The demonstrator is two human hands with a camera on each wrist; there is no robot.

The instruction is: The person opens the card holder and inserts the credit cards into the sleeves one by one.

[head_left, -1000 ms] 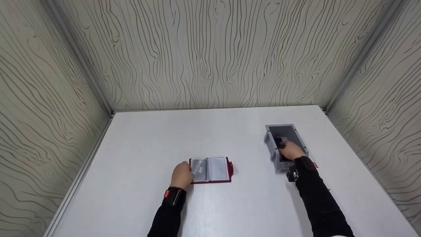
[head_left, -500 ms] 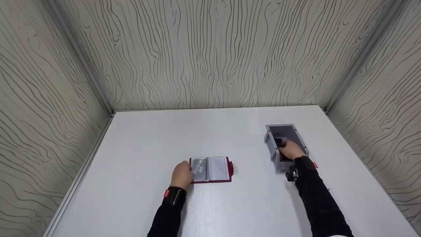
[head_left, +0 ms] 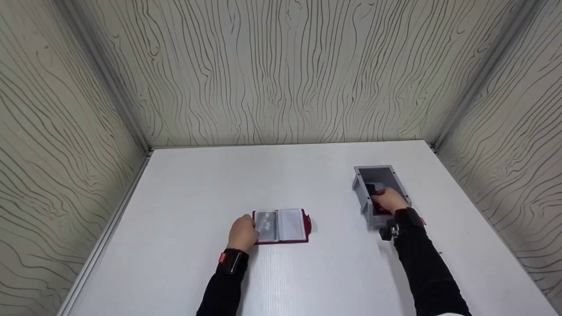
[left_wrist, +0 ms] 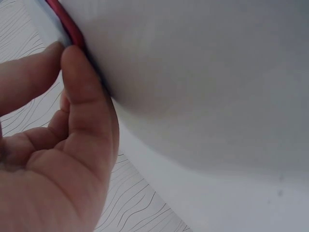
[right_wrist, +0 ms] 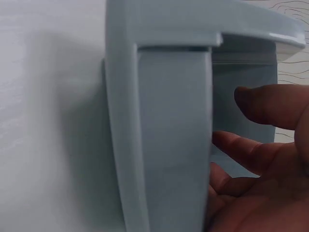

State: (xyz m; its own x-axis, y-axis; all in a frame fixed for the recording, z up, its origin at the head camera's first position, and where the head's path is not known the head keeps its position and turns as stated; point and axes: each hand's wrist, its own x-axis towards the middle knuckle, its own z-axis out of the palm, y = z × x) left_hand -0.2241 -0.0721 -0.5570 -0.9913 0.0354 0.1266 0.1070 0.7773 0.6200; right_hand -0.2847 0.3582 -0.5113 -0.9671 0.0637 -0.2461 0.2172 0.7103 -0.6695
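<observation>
On the table lies an open card holder with a red cover and clear sleeves; a grey card lettered "Vip" shows in its left sleeve. My left hand pinches the holder's left edge between thumb and forefinger, seen close up in the left wrist view. My right hand reaches into a grey plastic bin, over flat dark pieces that look like cards. Thumb and forefinger stand apart in the right wrist view, nothing visible between them. The bin's wall hides part of the other fingers.
The bin stands at the right of the white table, its raised sides around my right hand. Wood-grain panels enclose the table at the back and both sides.
My right hand has shifted only slightly inside the bin, among the dark pieces. The left hand and the card holder have stayed in place.
</observation>
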